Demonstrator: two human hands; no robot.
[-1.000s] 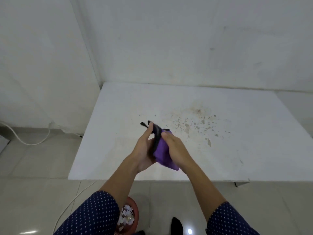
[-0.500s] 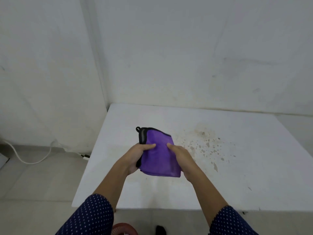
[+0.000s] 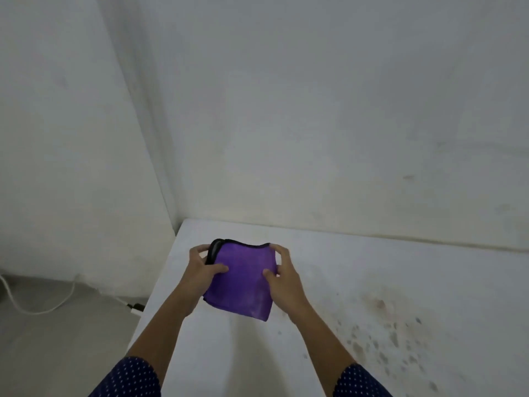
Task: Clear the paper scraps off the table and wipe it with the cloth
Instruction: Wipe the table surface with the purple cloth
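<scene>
A folded purple cloth point(image 3: 243, 277) with a black edge is held over the far left part of the white table point(image 3: 372, 267). My left hand point(image 3: 200, 275) grips its left side, thumb on top and fingers round the black edge. My right hand point(image 3: 282, 277) grips its right side the same way. The cloth's lower corner hangs just above the tabletop; I cannot tell whether it touches. No paper scraps show on the table.
Brownish stains and specks point(image 3: 383, 336) mark the tabletop to the right of my hands. White walls meet in a corner behind the table. On the floor at the left lies a white cable point(image 3: 37, 309) with a plug point(image 3: 136, 308) near the table's edge.
The cloth went from bunched between my hands to spread flat and held by both sides. My hands moved forward toward the table's far left corner, and the view tilted up.
</scene>
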